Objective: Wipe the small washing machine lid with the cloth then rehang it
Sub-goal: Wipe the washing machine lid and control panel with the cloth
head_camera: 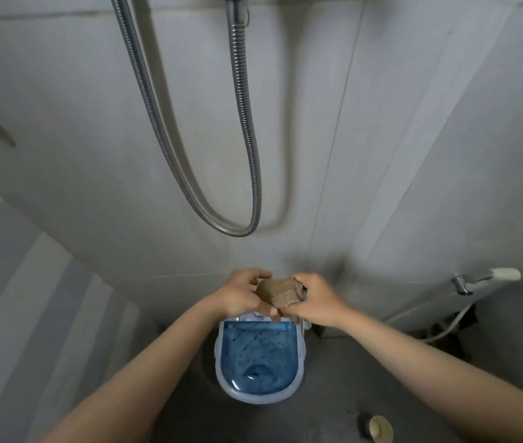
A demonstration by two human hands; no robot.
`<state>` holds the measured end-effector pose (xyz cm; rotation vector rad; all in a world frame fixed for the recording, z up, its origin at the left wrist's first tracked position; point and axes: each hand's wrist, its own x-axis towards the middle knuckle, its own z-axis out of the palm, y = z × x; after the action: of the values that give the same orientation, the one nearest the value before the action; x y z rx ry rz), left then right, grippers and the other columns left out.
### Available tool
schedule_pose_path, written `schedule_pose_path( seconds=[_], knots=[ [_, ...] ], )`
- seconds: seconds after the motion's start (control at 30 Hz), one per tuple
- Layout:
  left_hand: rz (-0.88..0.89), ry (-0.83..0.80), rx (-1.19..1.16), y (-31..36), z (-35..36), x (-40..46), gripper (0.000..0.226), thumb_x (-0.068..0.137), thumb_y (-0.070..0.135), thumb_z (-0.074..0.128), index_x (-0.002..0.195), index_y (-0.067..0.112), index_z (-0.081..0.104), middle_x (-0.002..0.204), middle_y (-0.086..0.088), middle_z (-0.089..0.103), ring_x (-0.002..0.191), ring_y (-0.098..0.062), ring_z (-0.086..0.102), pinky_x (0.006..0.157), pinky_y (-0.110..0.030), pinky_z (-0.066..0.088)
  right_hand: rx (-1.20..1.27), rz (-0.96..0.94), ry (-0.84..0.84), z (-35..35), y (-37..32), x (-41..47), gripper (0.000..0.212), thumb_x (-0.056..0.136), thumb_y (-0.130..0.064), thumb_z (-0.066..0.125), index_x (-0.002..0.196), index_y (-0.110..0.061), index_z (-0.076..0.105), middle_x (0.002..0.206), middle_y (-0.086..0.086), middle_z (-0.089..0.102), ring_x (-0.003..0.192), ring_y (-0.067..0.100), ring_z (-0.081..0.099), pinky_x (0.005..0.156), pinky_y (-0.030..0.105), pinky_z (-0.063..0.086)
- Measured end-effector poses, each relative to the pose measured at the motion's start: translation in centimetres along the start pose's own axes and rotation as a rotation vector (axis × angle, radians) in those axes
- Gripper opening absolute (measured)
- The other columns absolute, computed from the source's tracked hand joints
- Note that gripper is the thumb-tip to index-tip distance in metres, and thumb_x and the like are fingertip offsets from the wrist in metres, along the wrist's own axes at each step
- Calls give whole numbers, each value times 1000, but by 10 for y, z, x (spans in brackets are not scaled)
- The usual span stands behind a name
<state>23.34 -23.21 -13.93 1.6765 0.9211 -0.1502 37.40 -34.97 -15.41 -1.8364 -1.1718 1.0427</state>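
Observation:
A small washing machine with a translucent blue lid point(258, 359) and a white rim stands on the dark floor below me. Above its back edge I hold a bunched brown cloth point(281, 293) between both hands. My left hand point(242, 294) grips the cloth's left end and my right hand point(311, 298) grips its right end. The cloth is clear of the lid, held in the air. The machine's control panel is mostly hidden behind my hands.
A metal shower hose point(244, 187) loops down the tiled wall above my hands. At the right sit a wall tap point(463, 284) and a white hose point(445, 327). A small round cup point(380, 428) lies on the floor at the lower right.

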Motion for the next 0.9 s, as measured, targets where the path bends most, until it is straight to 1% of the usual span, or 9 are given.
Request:
schedule_pose_path(
  seconds=[0.07, 0.23, 0.3, 0.37, 0.47, 0.53, 0.63, 0.73, 0.9],
  knots=[
    [32, -3, 140, -18, 0, 18, 65, 51, 35, 88, 110, 23, 64, 119, -8, 56, 105, -20, 58, 96, -33, 49, 30, 36, -26, 5, 14, 10, 24, 70, -1, 77, 79, -16, 61, 64, -3, 62, 54, 6, 59, 46, 13, 47],
    [65, -19, 46, -68, 5, 63, 33, 76, 11, 75, 104, 1, 62, 97, -9, 65, 99, -26, 63, 93, -39, 51, 152, 135, -112, 21, 63, 43, 31, 69, -3, 80, 88, -19, 62, 78, -4, 67, 67, 5, 64, 67, 20, 54],
    [90, 7, 25, -89, 12, 82, 26, 77, 7, 73, 100, 3, 61, 92, -6, 63, 93, -21, 62, 86, -34, 54, 231, 185, -211, 26, 84, 56, 28, 73, -6, 78, 95, -14, 61, 80, -5, 67, 65, 0, 65, 63, 16, 56],
    [97, 52, -25, -110, 17, 102, 25, 76, 3, 74, 95, 6, 58, 89, -3, 63, 86, -16, 62, 76, -27, 56, 325, 234, -266, 36, 106, 66, 35, 77, -25, 73, 104, -9, 59, 81, -4, 68, 61, -5, 65, 55, 10, 51],
    [79, 81, -178, -145, 28, 138, 29, 74, 0, 74, 97, 3, 57, 90, -7, 64, 79, -18, 66, 67, -28, 59, 485, 355, -169, 60, 156, 87, 69, 66, -61, 70, 117, -17, 58, 111, 6, 70, 98, 17, 70, 81, 36, 58],
    [85, 82, -195, -167, 40, 160, 27, 76, 1, 73, 97, 5, 57, 94, -8, 64, 78, -18, 67, 67, -29, 59, 586, 404, -114, 78, 185, 100, 54, 74, -54, 65, 114, -19, 58, 117, 9, 68, 105, 26, 66, 86, 45, 56],
    [122, 85, -194, -192, 53, 186, 25, 80, 3, 70, 101, 7, 58, 98, -11, 63, 84, -23, 67, 72, -36, 60, 740, 462, -56, 94, 216, 117, 25, 86, -36, 61, 106, -20, 59, 109, 7, 66, 101, 24, 64, 78, 36, 59],
    [167, 108, -189, -220, 63, 212, 21, 82, 6, 68, 99, 11, 58, 99, -12, 63, 77, -20, 68, 64, -31, 60, 840, 456, 27, 107, 246, 137, 17, 86, -27, 63, 99, -17, 61, 96, 5, 66, 86, 19, 64, 60, 27, 59],
    [307, 254, -121, -246, 83, 235, 16, 84, 12, 67, 97, 9, 58, 93, -13, 64, 76, -23, 66, 66, -34, 59, 963, 428, 183, 135, 268, 156, 15, 83, -32, 66, 82, -18, 61, 76, 1, 64, 69, 15, 57, 61, 26, 38]
  ],
)
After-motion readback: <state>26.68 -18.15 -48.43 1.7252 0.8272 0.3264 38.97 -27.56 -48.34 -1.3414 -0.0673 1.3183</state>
